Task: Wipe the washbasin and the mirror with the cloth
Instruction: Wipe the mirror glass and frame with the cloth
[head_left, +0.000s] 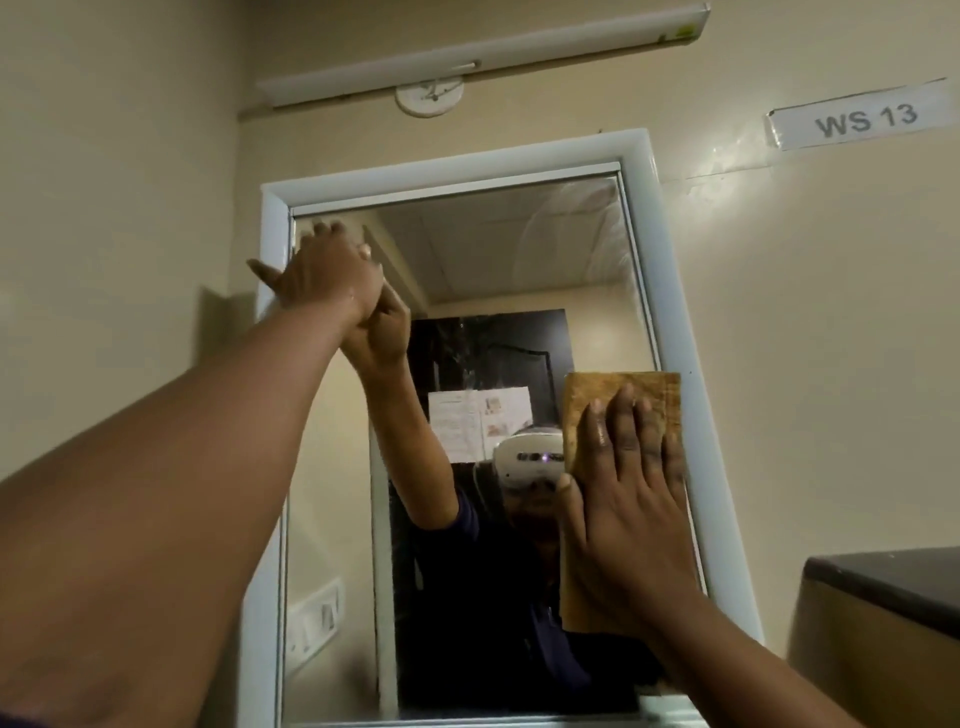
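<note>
A mirror (519, 260) in a pale frame (457, 161) hangs on the beige wall ahead. My right hand (623, 499) lies flat on a folded yellow-brown cloth (618, 400) and presses it against the glass near the right edge. My left hand (322, 270) rests open with its palm on the glass at the upper left corner, holding nothing. The washbasin is out of view. The glass reflects a person wearing a white headset.
A tube light fitting (483, 52) and a round white fitting (429, 96) sit on the wall above the mirror. A label reading WS 13 (865, 119) is stuck at the upper right. A dark-topped cabinet corner (883, 587) juts in at the lower right.
</note>
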